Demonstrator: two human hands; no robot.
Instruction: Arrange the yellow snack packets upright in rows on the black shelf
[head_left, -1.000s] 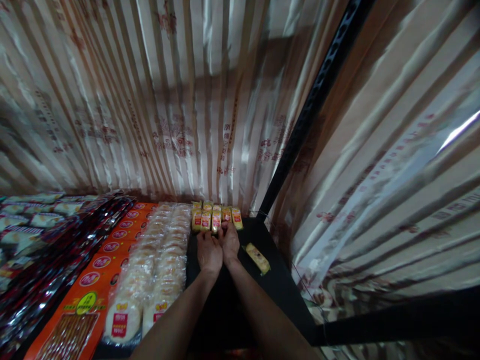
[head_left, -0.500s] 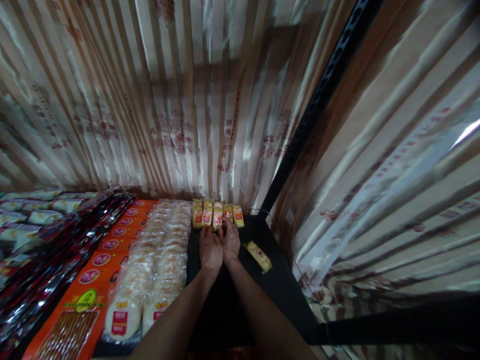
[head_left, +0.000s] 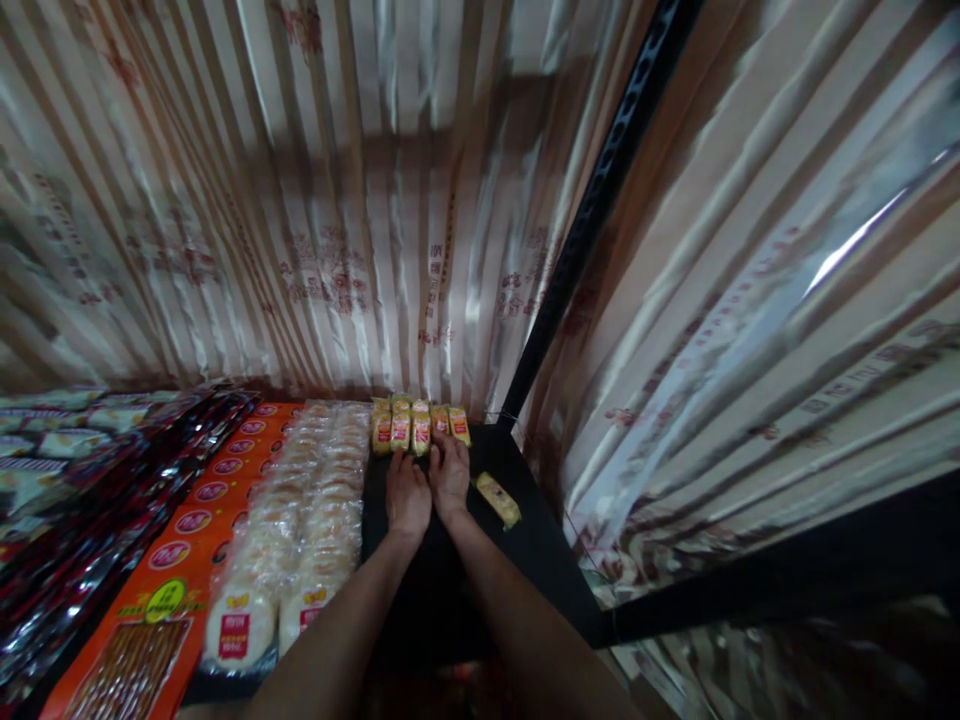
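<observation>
Several small yellow wrapped snack cakes point(head_left: 421, 434) with red-and-white labels stand in short rows at the back of a black shelf point(head_left: 442, 600). My left hand point(head_left: 409, 497) lies just in front of them, fingers stretched forward, nothing seen in it. Beside it, my right hand point(head_left: 450, 475) reaches a little farther, fingers extended and apart, the tips at the front of the fourth packet point(head_left: 440, 422) and covering its lower part. Whether those tips press on it is hard to see. A single yellow wrapped cake point(head_left: 498, 501) lies on its side, right of my right hand.
To the left run two rows of round white cakes point(head_left: 240, 628) in clear wrap, then orange snack packs point(head_left: 124, 640), dark shiny packets point(head_left: 127, 520) and white packets point(head_left: 71, 443). A black metal post point(head_left: 577, 240) rises at the back corner. Patterned curtain point(head_left: 330, 200) hangs behind.
My hands have drawn slightly apart, the left one back from the packets. The standing cakes keep their arrangement. The whole view has shifted, moving things leftward in the picture.
</observation>
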